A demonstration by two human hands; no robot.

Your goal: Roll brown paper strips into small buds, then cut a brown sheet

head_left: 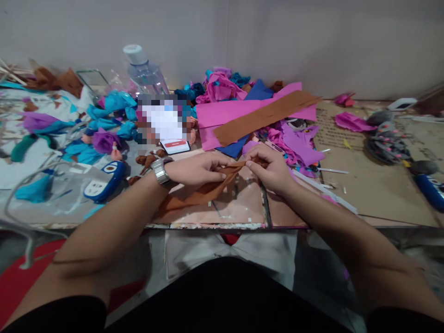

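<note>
Both hands work on a strip of brown crepe paper [204, 193] over the table's front middle. My left hand [199, 169], with a metal-banded watch at the wrist, pinches the strip near its upper end. Right beside it, my right hand [268, 167] has its fingers closed on the gathered, twisted tip of the same strip. The rest of the strip trails down to the left beneath my left hand. Just beyond the hands lies a wider brown crepe paper strip [263, 118] on top of pink crepe paper [215, 115] and some blue paper [235, 147].
A lit phone [176, 146] stands behind my left hand, near a clear bottle [147, 74]. Blue and purple paper flowers [106, 140] and a blue-and-white power socket [106, 180] are at left. At right lie cardboard [342, 185], white sticks [335, 196] and a dark pincushion-like bundle [386, 145].
</note>
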